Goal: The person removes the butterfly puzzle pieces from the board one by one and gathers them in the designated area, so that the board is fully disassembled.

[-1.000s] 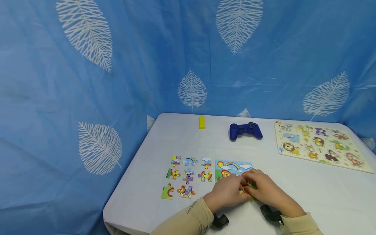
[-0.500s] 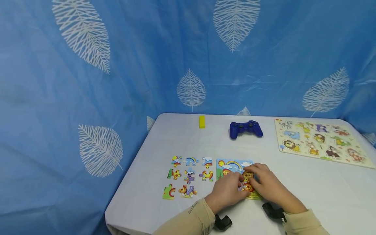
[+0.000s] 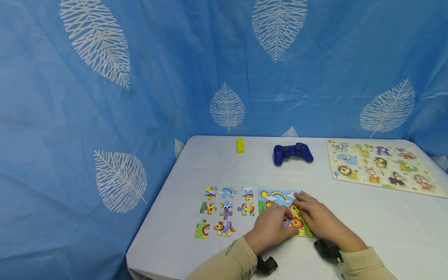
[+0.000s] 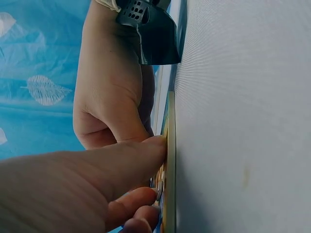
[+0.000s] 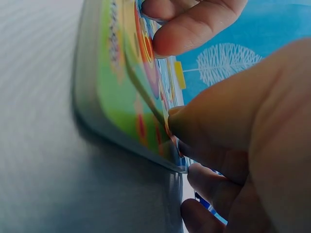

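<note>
A square jigsaw puzzle (image 3: 278,197) with a sun, a rainbow and bright cartoon figures lies on the white table. My left hand (image 3: 271,225) rests over its lower left part. In the left wrist view the left thumb (image 4: 154,145) touches the picture near the board's edge, with fingertips bent against the surface. My right hand (image 3: 320,217) lies on the right side, its fingers reaching over the picture. The right wrist view has the right thumb (image 5: 182,119) touching the picture near the board's corner. The hands cover part of the picture.
Several loose jigsaw pieces (image 3: 226,209) lie in spaced rows left of the puzzle. Farther back are a yellow block (image 3: 240,145) and a blue game controller (image 3: 292,153). An animal puzzle board (image 3: 381,165) lies at the right. A blue leaf-patterned curtain (image 3: 182,77) hangs behind.
The hands have drawn apart over the puzzle, the right hand moving slightly right and its fingers straightening. More of the puzzle's picture shows between them. The loose pieces keep their layout.
</note>
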Tool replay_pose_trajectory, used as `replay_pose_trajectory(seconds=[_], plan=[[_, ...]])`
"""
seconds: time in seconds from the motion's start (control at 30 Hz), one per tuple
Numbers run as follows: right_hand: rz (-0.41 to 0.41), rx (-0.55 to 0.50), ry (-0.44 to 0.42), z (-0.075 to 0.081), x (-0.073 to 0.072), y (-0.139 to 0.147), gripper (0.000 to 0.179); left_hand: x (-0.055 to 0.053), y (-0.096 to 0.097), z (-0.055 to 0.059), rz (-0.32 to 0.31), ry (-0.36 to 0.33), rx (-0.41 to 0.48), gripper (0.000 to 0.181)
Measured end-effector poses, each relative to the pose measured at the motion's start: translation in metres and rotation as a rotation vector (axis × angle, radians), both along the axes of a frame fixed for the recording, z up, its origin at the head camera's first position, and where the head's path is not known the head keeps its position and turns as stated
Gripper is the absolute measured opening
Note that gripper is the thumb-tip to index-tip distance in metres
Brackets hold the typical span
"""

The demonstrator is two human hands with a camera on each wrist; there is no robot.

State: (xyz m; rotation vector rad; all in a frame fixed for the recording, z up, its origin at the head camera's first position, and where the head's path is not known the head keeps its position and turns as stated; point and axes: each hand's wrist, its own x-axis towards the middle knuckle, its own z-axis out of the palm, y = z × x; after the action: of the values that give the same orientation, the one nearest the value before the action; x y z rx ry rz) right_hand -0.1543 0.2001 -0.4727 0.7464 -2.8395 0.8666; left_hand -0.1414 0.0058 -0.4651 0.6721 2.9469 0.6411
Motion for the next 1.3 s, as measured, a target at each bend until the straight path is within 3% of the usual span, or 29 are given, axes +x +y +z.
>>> replay_pose_trajectory(seconds=[0.43, 0.67, 1.0, 1.3], plan=[[-0.012, -0.002, -0.023, 0.0014, 0.0006, 0.0014, 0.031, 0.0001, 0.0016, 0.0028, -0.004, -0.030, -0.002, 0.030], [-0.011, 0.001, -0.043, 0.0019, 0.0018, -0.0004, 0.031, 0.0013, 0.0001, 0.0045, 0.031, -0.075, 0.018, 0.034], [0.004, -0.004, -0.012, 0.0023, 0.0015, -0.0012, 0.031, 0.0029, -0.0010, 0.0008, 0.049, -0.037, 0.042, 0.032], [-0.013, -0.002, -0.036, 0.0032, 0.0046, -0.0014, 0.031, 0.0037, -0.0023, -0.0018, 0.015, -0.026, 0.070, 0.027]])
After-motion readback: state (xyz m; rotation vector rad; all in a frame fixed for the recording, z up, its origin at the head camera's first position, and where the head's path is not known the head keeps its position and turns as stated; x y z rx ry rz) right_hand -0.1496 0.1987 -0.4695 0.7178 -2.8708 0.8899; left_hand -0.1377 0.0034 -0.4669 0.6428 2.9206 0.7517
